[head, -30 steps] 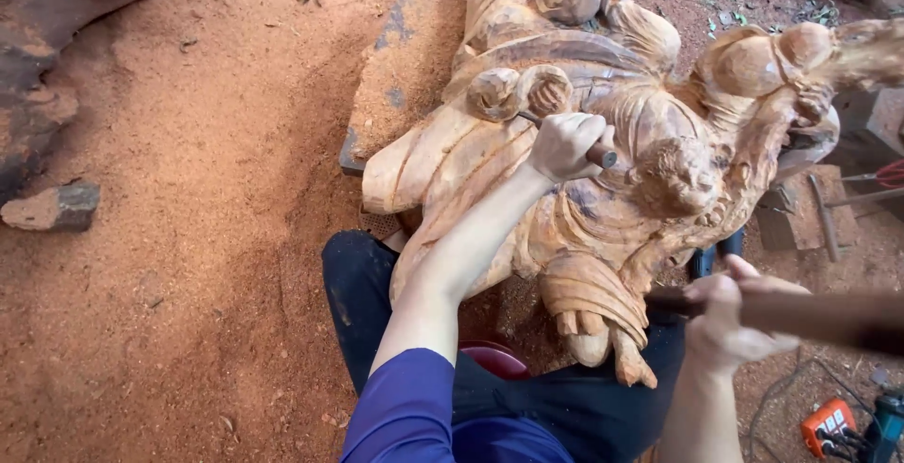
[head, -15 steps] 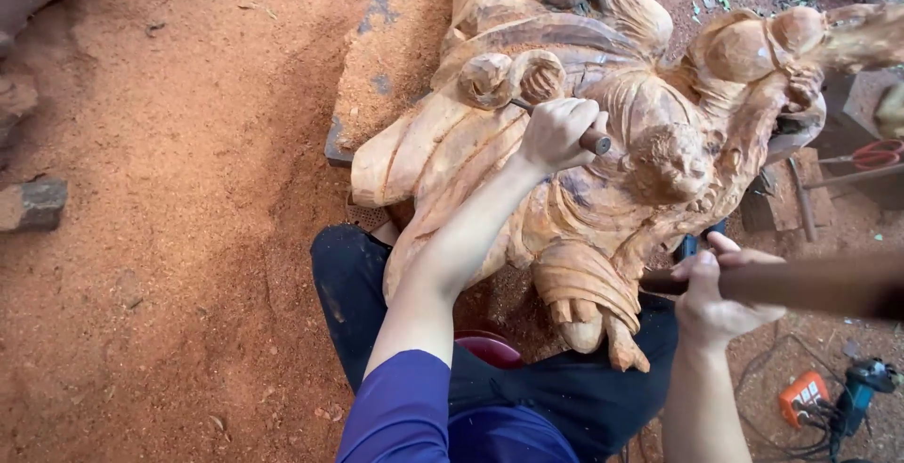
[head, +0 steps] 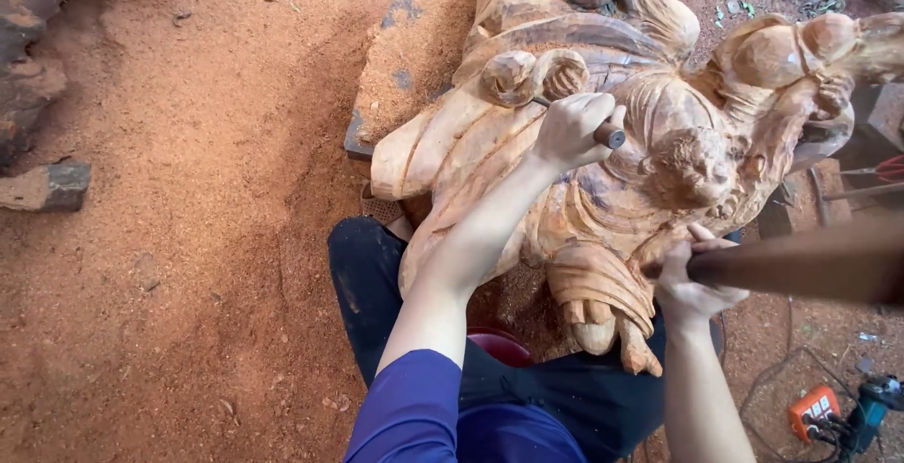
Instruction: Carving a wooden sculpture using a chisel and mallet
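Nearest us, our right hand point(head: 695, 279) is clenched round the handle of a mallet point(head: 800, 263), whose dark, blurred shaft runs off to the right. Just beyond, our left hand point(head: 573, 129) grips a chisel point(head: 607, 134), butt end up, its edge set into the carving point(head: 603, 152) near a curled scroll; the edge itself is hidden behind the fingers. The carving lies tilted across our knees and the sawdust floor point(head: 188, 237).

Risks, as we judge them:
- A glancing blow would strike the left knuckles (they sit just under the chisel butt).
- Too heavy a blow, or one off the chisel's line, could split thin relief beside the small figure point(head: 692, 166).
- The carving rests on loose sawdust and may rock under impact.
- A cord and power tool point(head: 852, 416) lie near right; a foot could snag them.
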